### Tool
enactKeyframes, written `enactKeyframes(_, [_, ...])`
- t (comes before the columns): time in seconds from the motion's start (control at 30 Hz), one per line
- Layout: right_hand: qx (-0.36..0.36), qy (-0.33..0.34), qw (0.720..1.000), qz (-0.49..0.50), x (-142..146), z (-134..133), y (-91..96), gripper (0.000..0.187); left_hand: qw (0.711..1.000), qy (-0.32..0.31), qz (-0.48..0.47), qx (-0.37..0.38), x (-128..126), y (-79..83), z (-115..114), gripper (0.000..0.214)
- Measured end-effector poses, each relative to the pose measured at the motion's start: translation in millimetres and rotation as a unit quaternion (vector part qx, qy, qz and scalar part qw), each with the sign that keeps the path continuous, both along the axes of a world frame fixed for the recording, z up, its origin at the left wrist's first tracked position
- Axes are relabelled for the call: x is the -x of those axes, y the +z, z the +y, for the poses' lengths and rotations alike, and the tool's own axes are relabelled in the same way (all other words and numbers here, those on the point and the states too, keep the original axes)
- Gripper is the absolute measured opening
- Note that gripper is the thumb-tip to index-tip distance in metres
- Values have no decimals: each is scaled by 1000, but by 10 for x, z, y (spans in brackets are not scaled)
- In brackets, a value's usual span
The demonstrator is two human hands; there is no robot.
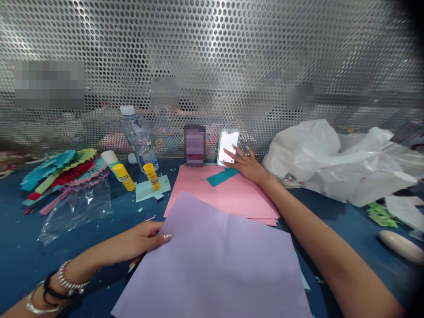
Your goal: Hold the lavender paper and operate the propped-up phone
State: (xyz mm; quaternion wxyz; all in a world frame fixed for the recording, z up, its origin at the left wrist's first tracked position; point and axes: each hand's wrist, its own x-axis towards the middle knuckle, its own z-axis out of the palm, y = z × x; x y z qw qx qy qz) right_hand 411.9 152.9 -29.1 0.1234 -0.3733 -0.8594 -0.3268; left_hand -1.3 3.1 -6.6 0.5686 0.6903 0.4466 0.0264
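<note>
A large lilac paper sheet (215, 260) lies in front of me, on top of pink sheets (228, 194). My left hand (142, 240) pinches the lilac sheet's left corner, thumb on top. My right hand (245, 163) is stretched far forward, fingers spread, with a fingertip on the lit screen of a phone (228, 145) that leans upright against the mesh wall. A teal paper strip (221, 176) lies on the pink sheet just under that hand.
A blue tabletop (23, 247) holds two glue sticks (124, 176) (151, 176), a water bottle (138, 138), folded paper fans (62, 174), clear plastic wrap (74, 210), white plastic bags (338, 161), green scraps (380, 214), a pale oval object (400, 245). A perforated metal wall (212, 57) closes the back.
</note>
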Motion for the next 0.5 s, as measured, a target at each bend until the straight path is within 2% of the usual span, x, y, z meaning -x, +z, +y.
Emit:
enactKeyframes(0.1, [-7,-1,1000,-1,2,1,-6,70,1000,-1,4,26,-1,-2,8,48])
enactKeyframes(0.33, [-36,-22,999,15,53,39,-32,74,999,-1,-1,33,-4,9,-1,42])
enactKeyframes(0.5, [-41,-31,998,22,114,49,-11,75,1000,4,6,6,-11,19,-6,38])
